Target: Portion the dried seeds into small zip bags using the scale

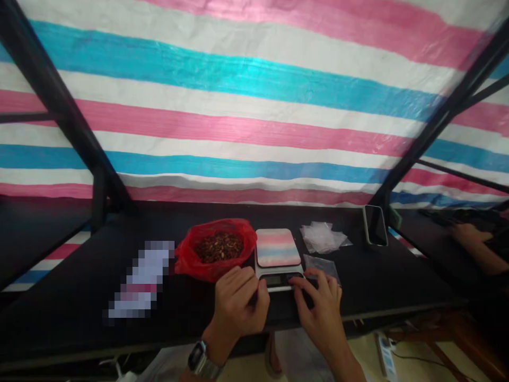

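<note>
A kitchen scale (277, 279) with a reflective square top sits in front of me, its display strip facing my side. The fingertips of my right hand (321, 305) touch the right end of that strip; its fingers are apart and it holds nothing. At the scale's near left corner, my left hand (239, 303) is curled into a loose fist, with nothing visible in it. Beside the scale on the left stands an open red plastic bag (191, 260) of small brown seeds or nuts (220, 246). A clear plastic bag (328, 266) lies flat just behind my right fingers.
A pile of small clear bags (323, 237) lies right of the scale, with a phone (375, 225) farther right. A pixelated pale item (145, 276) lies on the left of the black table (79, 313). Another person's hand (471, 233) shows at far right. Striped sheeting (246, 122) hangs behind.
</note>
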Tool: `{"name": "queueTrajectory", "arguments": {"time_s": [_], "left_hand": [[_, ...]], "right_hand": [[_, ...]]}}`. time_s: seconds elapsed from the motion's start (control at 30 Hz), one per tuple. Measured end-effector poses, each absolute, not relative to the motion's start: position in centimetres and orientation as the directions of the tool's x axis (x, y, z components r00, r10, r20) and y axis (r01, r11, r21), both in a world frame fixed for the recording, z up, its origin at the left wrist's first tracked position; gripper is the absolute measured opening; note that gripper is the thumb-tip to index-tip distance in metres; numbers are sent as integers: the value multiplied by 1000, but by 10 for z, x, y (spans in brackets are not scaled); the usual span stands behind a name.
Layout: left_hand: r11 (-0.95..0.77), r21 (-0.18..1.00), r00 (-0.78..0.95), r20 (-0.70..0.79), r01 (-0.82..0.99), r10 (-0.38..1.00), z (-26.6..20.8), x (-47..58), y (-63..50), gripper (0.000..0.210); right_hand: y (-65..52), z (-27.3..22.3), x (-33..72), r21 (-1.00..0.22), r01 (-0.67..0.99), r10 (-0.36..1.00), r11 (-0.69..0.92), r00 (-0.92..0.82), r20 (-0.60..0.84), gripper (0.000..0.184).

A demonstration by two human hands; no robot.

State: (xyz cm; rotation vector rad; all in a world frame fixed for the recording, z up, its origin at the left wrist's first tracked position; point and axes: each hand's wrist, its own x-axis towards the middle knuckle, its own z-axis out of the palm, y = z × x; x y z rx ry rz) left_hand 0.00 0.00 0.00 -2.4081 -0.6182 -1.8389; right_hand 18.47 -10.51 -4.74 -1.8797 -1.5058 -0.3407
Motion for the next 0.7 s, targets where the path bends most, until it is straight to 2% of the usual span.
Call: {"name": "queueTrajectory", "arguments": {"time_s": [0.3,0.5,0.7], "left_hand": [[-885,220,138,944,410,299,-7,-19,11,40],[-865,251,125,934,435,334,-11,-33,18,42],[-850,275,113,926,449,360,-11,-41,20,42]], "right_hand": [[-103,-51,174,-302,937,738,-173,326,590,26],[-103,-52,176,-211,958,762,-197,284,582,32],[-117,-51,174,-222,952,728,-209,303,615,35]]}}
